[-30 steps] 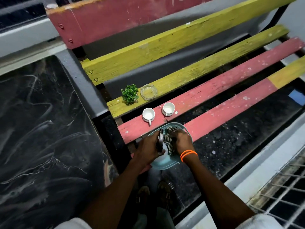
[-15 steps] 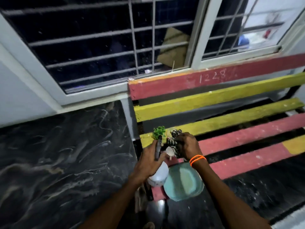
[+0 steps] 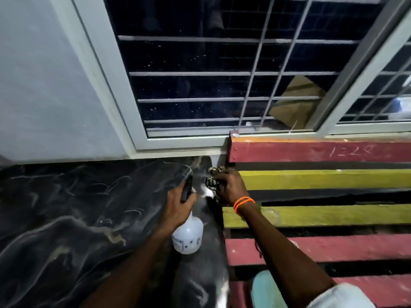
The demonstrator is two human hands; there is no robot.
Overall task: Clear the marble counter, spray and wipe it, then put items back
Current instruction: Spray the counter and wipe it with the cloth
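My left hand (image 3: pixel 179 208) grips a white spray bottle (image 3: pixel 188 236) by its black trigger head, held over the right end of the black marble counter (image 3: pixel 66 218). My right hand (image 3: pixel 230 188), with orange bands at the wrist, is closed on a crumpled striped cloth (image 3: pixel 212 181) just right of the bottle's nozzle, near the counter's right edge. The counter surface in view is bare. A light blue plate (image 3: pixel 265 290) sits on the bench at the bottom, partly hidden by my right arm.
A slatted bench (image 3: pixel 333 218) in red and yellow stands right of the counter. A clear glass dish (image 3: pixel 270 213) shows faintly on the yellow slat behind my right wrist. A barred window (image 3: pixel 222 85) and white wall run behind.
My view has swung up and left from the bench to the counter. Both hands lifted the bottle and cloth off the plate and carried them left over the counter's right end.
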